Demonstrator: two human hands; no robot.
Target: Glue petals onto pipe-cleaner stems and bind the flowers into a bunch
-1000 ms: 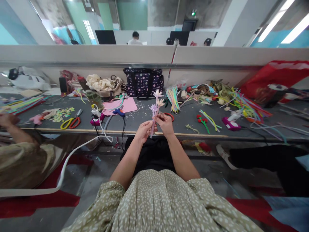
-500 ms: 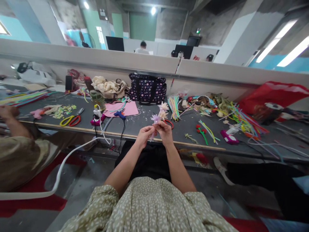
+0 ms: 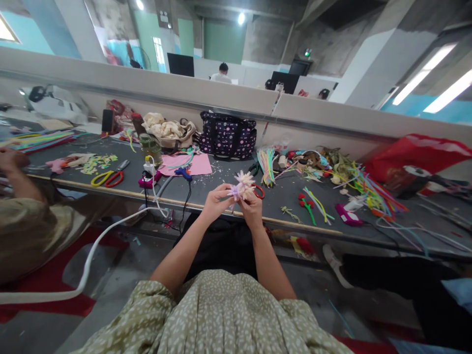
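Just over the table's front edge, both my hands are closed around a small bunch of fluffy flowers that look made of pipe cleaner. My left hand [image 3: 216, 204] pinches at the lilac flower [image 3: 234, 191] with its fingertips. From below, my right hand [image 3: 252, 210] grips the bunch under the cream-pink flowers [image 3: 245, 183]; the stems are mostly hidden by my fingers. Right behind that hand lie red-handled scissors [image 3: 259, 191], partly covered.
On the dark table [image 3: 221, 173] are a blue glue gun [image 3: 183, 172], pink sheet [image 3: 201, 164], yellow-and-red scissors [image 3: 110, 178], a pipe-cleaner bundle [image 3: 266, 167] and a green stem with red blooms [image 3: 307, 206]. A patterned bag [image 3: 227, 135] stands behind. A co-worker's arm [image 3: 22, 177] is at left.
The flower bunch has tipped toward me and sits lower, its blooms now closer together over my fingers. My left hand has moved slightly up and left to the lilac flower.
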